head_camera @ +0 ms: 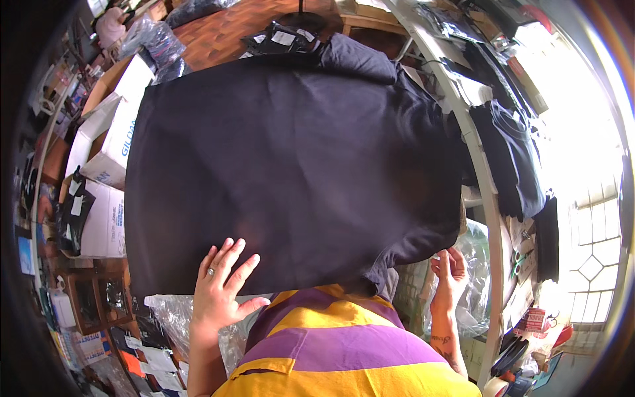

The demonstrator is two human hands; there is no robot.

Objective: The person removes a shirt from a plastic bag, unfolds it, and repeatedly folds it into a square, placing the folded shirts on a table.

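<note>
A large black T-shirt (297, 173) lies spread out in front of me, its hem towards the left and its neck end towards the right. Near the shirt's lower left edge, my left hand (224, 283) rests palm down on the cloth with its fingers apart; a ring is on one finger. My right hand (449, 278) is at the near right edge by the shoulder, thumb and fingers pinched on the fabric's border. The near sleeve (374, 278) is bunched against my body, while the far sleeve (359, 57) looks folded over. The surface beneath the shirt is hidden.
Open cardboard boxes (106, 144) stand at the left. Black packets with white labels (283, 37) lie beyond the shirt. A white rail (466, 124) runs along the right, with folded dark garments (511, 154) and green-handled scissors (518, 260) past it. Clear plastic (474, 293) hangs by my right hand.
</note>
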